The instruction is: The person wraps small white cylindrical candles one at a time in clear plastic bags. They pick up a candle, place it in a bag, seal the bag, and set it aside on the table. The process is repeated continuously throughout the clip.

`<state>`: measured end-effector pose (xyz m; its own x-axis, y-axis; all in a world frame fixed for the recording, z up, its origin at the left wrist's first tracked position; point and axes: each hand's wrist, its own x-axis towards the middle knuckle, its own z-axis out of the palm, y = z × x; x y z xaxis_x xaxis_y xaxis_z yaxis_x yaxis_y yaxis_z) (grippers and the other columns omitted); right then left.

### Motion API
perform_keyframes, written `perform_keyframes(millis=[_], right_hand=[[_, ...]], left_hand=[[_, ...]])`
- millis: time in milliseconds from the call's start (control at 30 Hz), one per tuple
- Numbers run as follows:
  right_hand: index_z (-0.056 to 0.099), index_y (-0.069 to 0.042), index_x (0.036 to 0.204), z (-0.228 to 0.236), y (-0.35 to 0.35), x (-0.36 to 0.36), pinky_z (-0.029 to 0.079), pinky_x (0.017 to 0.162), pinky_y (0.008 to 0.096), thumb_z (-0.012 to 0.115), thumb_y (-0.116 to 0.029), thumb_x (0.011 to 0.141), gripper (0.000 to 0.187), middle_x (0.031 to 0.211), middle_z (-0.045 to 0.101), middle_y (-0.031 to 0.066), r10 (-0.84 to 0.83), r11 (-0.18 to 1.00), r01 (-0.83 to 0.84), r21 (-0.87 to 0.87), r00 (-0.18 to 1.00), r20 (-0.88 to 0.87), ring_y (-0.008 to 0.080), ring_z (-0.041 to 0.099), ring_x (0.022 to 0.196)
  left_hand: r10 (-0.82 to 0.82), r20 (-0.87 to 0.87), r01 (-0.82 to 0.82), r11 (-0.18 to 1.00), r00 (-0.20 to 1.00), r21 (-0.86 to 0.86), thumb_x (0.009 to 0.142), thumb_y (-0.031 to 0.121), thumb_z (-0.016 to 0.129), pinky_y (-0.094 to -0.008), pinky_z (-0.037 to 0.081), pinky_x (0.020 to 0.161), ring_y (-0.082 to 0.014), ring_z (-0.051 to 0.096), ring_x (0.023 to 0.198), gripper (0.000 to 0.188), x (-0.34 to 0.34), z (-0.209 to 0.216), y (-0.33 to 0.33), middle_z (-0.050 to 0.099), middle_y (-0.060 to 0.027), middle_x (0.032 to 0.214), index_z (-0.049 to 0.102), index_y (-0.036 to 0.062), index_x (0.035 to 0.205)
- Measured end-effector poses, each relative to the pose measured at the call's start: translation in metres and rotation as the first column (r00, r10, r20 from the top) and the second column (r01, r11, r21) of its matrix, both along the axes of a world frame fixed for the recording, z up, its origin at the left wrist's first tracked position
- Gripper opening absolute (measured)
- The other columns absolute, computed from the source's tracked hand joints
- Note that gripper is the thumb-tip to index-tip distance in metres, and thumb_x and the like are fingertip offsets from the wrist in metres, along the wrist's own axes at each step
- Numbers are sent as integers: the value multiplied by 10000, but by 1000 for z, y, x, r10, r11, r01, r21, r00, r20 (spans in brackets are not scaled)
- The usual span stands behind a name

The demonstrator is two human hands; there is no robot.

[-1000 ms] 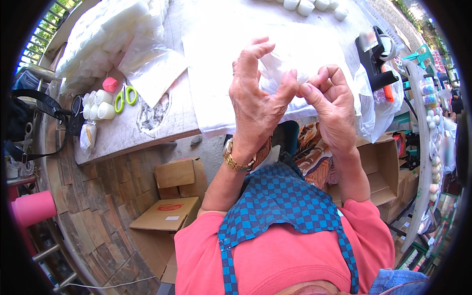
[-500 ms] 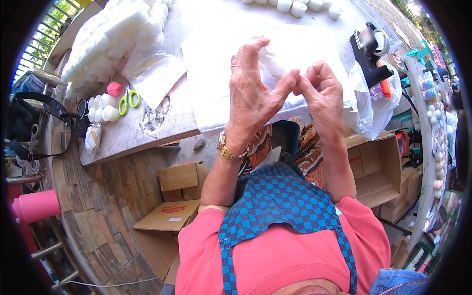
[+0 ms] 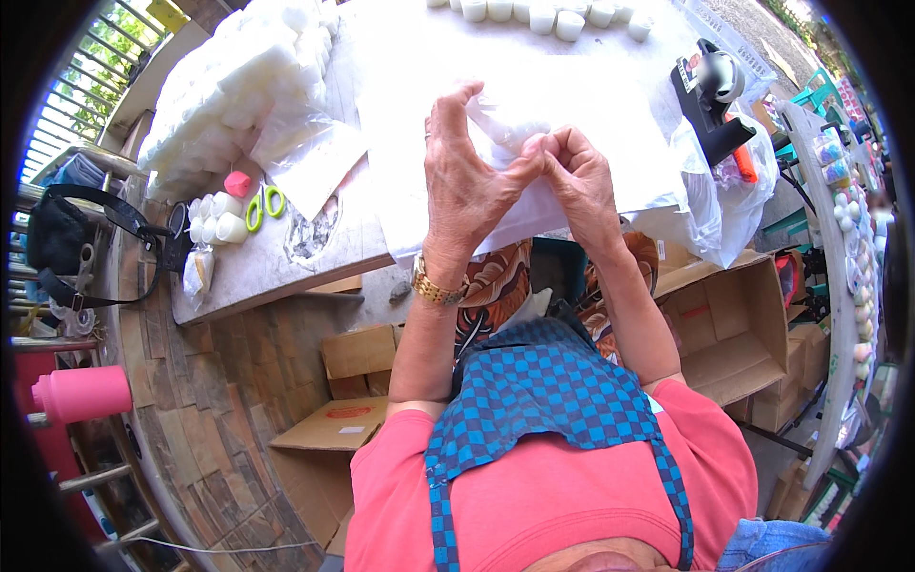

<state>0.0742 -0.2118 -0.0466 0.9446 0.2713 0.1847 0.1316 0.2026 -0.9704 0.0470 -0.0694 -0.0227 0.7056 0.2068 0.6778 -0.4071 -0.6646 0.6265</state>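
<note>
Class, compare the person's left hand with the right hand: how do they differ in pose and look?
The left hand wears a gold wristwatch; the right hand has a bare wrist. The left hand spreads its fingers upward, while the right hand curls its fingers into a tight pinch. Both grip the same thin clear plastic bag above the white-covered table, thumbs nearly meeting.

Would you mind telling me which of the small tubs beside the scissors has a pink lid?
It is the tub with the pink lid, standing at the far end of the cluster, just beyond the white tubs and left of the green-handled scissors.
</note>
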Motion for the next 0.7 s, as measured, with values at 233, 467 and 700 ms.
perform_keyframes(millis=[233, 467, 700], right_hand=[[592, -17, 987, 17, -22, -10, 477, 704, 219, 636, -69, 910, 103, 800, 643, 25, -22, 978, 28, -208, 999, 31, 79, 585, 762], [632, -35, 990, 13, -33, -7, 514, 693, 260, 650, -94, 891, 116, 839, 663, 36, -70, 961, 120, -250, 977, 200, 118, 617, 747], [658, -18, 942, 17, -26, -20, 521, 678, 292, 667, -114, 882, 114, 865, 663, 69, -59, 871, 227, -436, 929, 366, 146, 628, 724]], left_hand=[[-169, -37, 165, 983, 985, -80, 774, 256, 819, -426, 589, 748, -312, 695, 929, 825, 22, -3, 1, 661, -229, 1071, 323, 113, 1416], [275, -389, -96, 902, 879, 420, 770, 757, 565, -422, 549, 611, -324, 710, 709, 882, 37, 26, 4, 697, -193, 771, 585, 23, 1258], [291, -383, -181, 937, 876, 298, 945, 589, 452, -430, 546, 721, -315, 706, 854, 636, 28, 13, 23, 708, -195, 962, 644, 34, 1187]])
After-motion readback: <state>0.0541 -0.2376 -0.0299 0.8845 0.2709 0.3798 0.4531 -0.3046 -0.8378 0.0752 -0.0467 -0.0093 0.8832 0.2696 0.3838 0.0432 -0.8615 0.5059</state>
